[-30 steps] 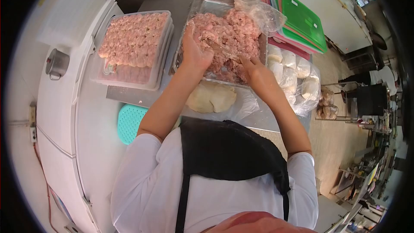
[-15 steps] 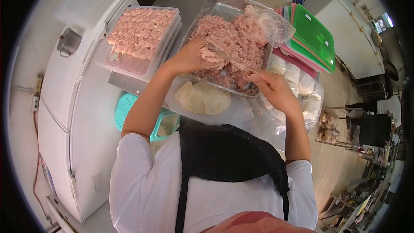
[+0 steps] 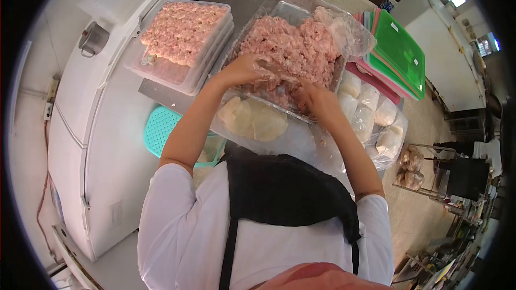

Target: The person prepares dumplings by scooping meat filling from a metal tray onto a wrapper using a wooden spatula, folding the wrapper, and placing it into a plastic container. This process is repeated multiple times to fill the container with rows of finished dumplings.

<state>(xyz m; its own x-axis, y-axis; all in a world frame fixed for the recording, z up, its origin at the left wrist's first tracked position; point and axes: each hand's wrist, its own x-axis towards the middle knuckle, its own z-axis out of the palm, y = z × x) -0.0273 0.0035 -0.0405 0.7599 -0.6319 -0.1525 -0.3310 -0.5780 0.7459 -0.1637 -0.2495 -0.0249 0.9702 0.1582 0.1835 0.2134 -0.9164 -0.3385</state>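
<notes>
My left hand (image 3: 255, 71) is curled, palm up, over the near left side of a metal tray (image 3: 290, 8) of ground meat (image 3: 290, 43). Its fingers look closed around something pale, mostly hidden. My right hand (image 3: 316, 98) reaches down at the tray's near right edge, fingers closed on what looks like a thin spatula (image 3: 289, 79) pointing toward my left hand. Just in front of the tray lie round, pale dough wrappers (image 3: 252, 120) on plastic sheeting. Clear plastic (image 3: 349, 32) is bunched at the tray's far right corner.
Stacked clear containers (image 3: 201, 70) at the left hold rows of meat-filled dumplings (image 3: 183, 29). Green and pink lids (image 3: 399, 48) are piled at the right, beside bagged white packs (image 3: 371, 113). A turquoise stool (image 3: 161, 129) stands below the table, near a white freezer (image 3: 115, 145).
My right hand has moved left and down into the meat at the tray's near edge. My left hand stays close to its place, and the wad of meat in it no longer shows clearly.
</notes>
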